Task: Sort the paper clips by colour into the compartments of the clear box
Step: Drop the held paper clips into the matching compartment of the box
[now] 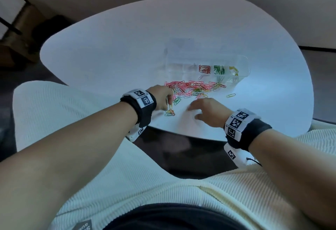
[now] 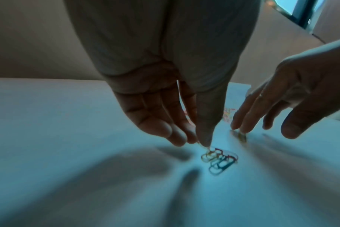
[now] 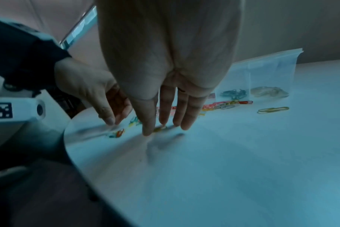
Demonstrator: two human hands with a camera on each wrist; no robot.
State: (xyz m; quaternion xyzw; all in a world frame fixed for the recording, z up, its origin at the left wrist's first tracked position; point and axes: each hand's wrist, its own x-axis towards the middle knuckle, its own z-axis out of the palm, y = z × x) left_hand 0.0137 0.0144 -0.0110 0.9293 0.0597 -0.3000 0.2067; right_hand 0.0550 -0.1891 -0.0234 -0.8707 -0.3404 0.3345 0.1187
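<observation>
A clear box (image 1: 243, 69) stands right of centre on the white table, with red clips (image 1: 204, 69), green clips (image 1: 219, 69) and yellow clips (image 1: 233, 69) in separate compartments. A mixed pile of clips (image 1: 194, 88) lies in front of it. My left hand (image 1: 169, 102) points down at the pile's left end, thumb and forefinger (image 2: 192, 135) meeting on a yellowish clip (image 2: 206, 148) at the top of a small cluster (image 1: 170, 112). My right hand (image 1: 193, 112) lies spread beside it, straight fingertips (image 3: 163, 121) touching the table over a yellow clip (image 3: 161, 128).
One yellow clip (image 1: 231, 95) lies alone right of the pile. The table's rounded front edge (image 1: 181, 135) runs just behind both wrists. The box's left compartments (image 1: 178, 66) look bare. My lap in pale ribbed fabric is below the table.
</observation>
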